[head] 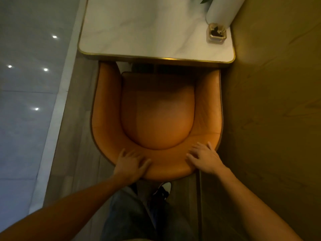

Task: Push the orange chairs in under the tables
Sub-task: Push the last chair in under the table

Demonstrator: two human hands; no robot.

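A: Seen from above, an orange chair [158, 117] stands at the near edge of a white marble-look table [147, 30] with a brass-coloured rim; the tips of the chair's arms reach the table's edge and slip just beneath it, while the seat cushion and curved back lie out in the open.

B: And its surroundings?

A: A tan wall [278, 110] runs close along the chair's right side; a glossy pale floor [22, 84] with light reflections lies to the left, past a strip of wood-look flooring.

B: The hands?

A: Both rest on top of the padded backrest; the left hand [131, 165] lies flat on its left part, fingers spread, closed around nothing; the right hand [204, 157] presses palm-down on its right part, fingers likewise splayed, gripping nothing.

B: Anything smaller?

A: A white cylindrical vase [224, 9] stands at the table's far right corner against the wall; just before it sits a small clear glass ashtray [216, 33] holding dark bits; below the chair, a dark trouser leg and one shoe [164, 188] show.
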